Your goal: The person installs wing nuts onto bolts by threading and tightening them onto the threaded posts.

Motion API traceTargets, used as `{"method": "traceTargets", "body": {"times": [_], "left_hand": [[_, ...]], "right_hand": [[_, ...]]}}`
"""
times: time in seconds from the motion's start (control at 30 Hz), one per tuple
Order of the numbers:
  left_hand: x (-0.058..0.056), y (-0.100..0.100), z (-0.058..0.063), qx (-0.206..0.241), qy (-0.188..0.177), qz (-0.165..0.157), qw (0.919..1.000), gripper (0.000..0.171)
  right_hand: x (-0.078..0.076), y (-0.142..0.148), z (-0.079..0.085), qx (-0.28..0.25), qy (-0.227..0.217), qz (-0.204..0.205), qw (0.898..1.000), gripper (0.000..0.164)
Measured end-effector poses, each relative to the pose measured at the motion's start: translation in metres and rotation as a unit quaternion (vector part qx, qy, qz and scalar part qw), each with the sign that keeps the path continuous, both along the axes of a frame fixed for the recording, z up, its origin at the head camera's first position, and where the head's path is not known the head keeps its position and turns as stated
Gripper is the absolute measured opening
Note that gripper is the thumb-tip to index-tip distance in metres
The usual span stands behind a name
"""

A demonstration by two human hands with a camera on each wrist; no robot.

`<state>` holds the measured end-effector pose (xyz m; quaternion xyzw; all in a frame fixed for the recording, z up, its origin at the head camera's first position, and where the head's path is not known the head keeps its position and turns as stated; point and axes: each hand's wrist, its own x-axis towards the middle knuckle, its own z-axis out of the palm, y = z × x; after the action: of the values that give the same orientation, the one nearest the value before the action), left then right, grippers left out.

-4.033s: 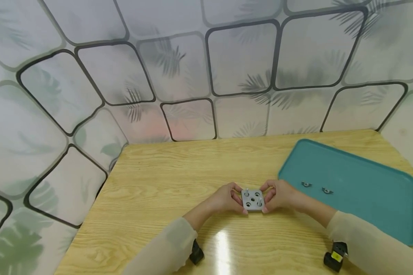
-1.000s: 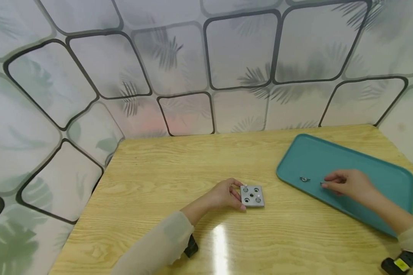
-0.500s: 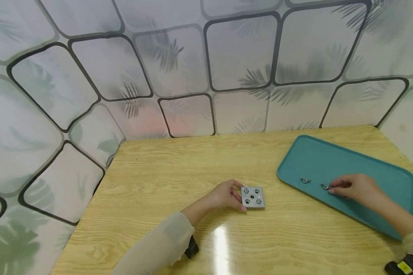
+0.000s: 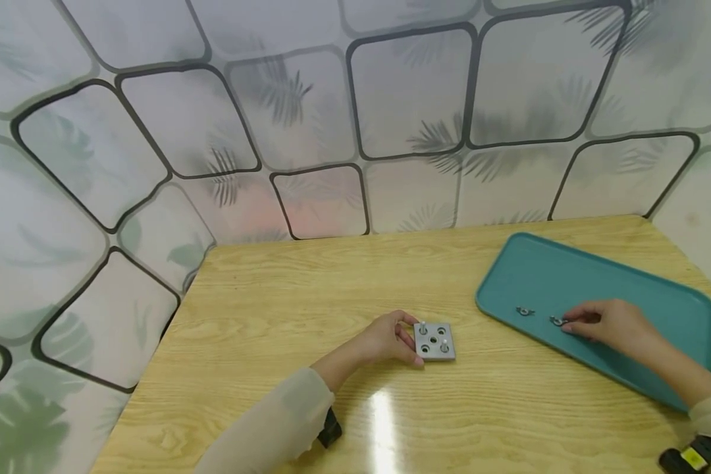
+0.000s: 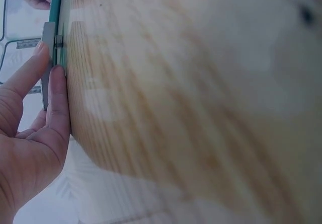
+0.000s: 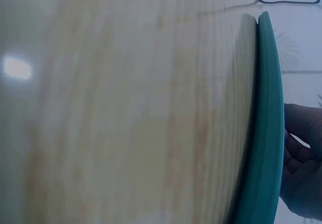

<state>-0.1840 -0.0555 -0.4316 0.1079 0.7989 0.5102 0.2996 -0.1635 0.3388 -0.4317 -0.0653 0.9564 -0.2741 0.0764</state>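
Note:
In the head view a square grey metal plate (image 4: 434,342) sits on the wooden table, with several holes and two upright threaded studs. My left hand (image 4: 385,339) grips its left edge between thumb and fingers; the left wrist view shows the plate (image 5: 47,65) edge-on in that hand (image 5: 37,128). Over the teal tray (image 4: 634,316), my right hand (image 4: 616,320) pinches the right end of a wing nut (image 4: 557,321). A second wing nut (image 4: 525,311) lies to its left on the tray. In the right wrist view the tray's rim hides the fingertips of the right hand (image 6: 304,158).
The tray rests at an angle on the right part of the table (image 4: 308,289). A patterned curtain-like wall (image 4: 415,99) stands behind the table and at its left side. A black wrist camera (image 4: 693,454) is on the right wrist.
My right hand has left the plate's right edge and moved right to the wing nut on the tray. My left hand keeps its grip on the plate. Little has moved in the last half second.

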Motion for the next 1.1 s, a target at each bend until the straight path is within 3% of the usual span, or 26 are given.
{"method": "traceTargets", "body": {"times": [0.47, 0.77, 1.1], "left_hand": [[0.0, -0.001, -0.001, 0.002, 0.005, -0.001, 1.0, 0.064], [0.001, -0.001, -0.003, -0.003, 0.012, -0.006, 0.9999, 0.064], [0.001, -0.001, 0.0, 0.0, 0.015, -0.011, 0.9998, 0.065]], "right_hand": [[-0.009, -0.007, 0.007, 0.021, 0.068, 0.046, 0.996, 0.017], [-0.017, -0.029, 0.021, 0.023, 0.078, 0.087, 0.993, 0.019], [-0.025, -0.049, 0.027, 0.003, 0.1, 0.113, 0.989, 0.015]]}}
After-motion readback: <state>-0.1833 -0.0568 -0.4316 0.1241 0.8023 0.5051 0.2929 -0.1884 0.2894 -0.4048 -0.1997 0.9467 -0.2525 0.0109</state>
